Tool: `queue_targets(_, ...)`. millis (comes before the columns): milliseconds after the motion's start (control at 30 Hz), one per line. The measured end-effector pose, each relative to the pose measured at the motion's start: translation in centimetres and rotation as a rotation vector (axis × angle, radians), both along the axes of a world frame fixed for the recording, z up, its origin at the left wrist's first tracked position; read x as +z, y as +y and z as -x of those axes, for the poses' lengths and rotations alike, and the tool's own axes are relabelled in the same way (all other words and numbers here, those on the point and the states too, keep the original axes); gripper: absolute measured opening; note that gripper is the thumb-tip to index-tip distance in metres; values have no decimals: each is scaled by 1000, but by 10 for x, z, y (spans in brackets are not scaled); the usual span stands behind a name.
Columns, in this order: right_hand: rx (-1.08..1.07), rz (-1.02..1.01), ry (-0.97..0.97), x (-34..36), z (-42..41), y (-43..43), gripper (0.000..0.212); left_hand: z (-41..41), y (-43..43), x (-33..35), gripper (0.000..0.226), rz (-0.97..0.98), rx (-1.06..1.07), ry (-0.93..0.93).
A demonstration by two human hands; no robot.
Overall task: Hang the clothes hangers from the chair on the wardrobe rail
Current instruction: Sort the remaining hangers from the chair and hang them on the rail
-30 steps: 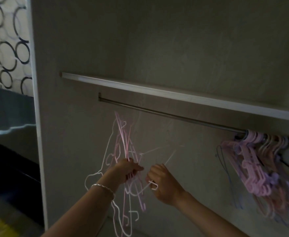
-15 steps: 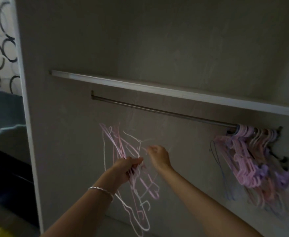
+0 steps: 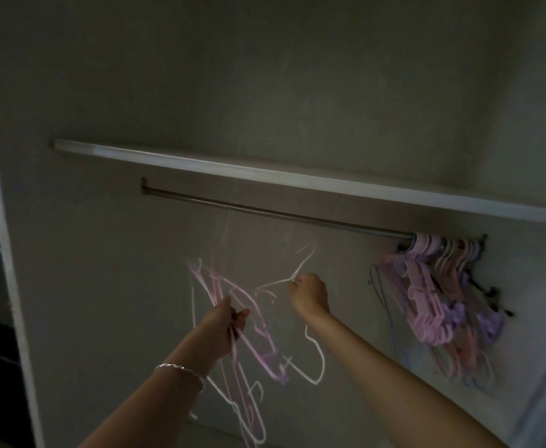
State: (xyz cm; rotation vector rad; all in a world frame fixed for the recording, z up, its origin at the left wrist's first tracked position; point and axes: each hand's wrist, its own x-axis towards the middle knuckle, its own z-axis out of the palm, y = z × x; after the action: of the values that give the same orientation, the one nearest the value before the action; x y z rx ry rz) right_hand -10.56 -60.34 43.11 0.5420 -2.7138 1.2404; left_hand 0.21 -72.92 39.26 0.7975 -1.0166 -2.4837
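My left hand [image 3: 225, 324] grips a bunch of thin pink and white hangers [image 3: 252, 337] that dangle below it, in front of the wardrobe's back wall. My right hand [image 3: 309, 294] pinches a single white hanger [image 3: 313, 350] at its neck, its hook [image 3: 307, 253] pointing up, a short way below the metal rail [image 3: 281, 215]. The white hanger is lifted apart from the bunch. At the rail's right end hang several pink and purple hangers [image 3: 439, 299], packed close together.
A white shelf [image 3: 265, 171] runs just above the rail. The wardrobe's left side panel [image 3: 10, 253] stands at the left. A long stretch of the rail between its left bracket [image 3: 144, 185] and the hung hangers carries nothing.
My right hand has drawn one white hanger out of the bunch and raised it up and to the right, toward the rail. My left hand stayed low with the bunch.
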Motion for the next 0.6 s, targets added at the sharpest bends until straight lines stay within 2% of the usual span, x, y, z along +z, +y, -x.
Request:
queue_targets(133, -83, -11, 150, 10, 20, 41, 31, 21, 11, -3, 38, -61, 8, 9)
queue_targets(200, -106, -2, 208, 18, 33, 56, 25, 34, 16, -4, 34, -81, -2, 27)
queue_targets(600, -209, -128, 259, 61, 118, 88, 28, 96, 36, 28, 29, -55, -18, 68)
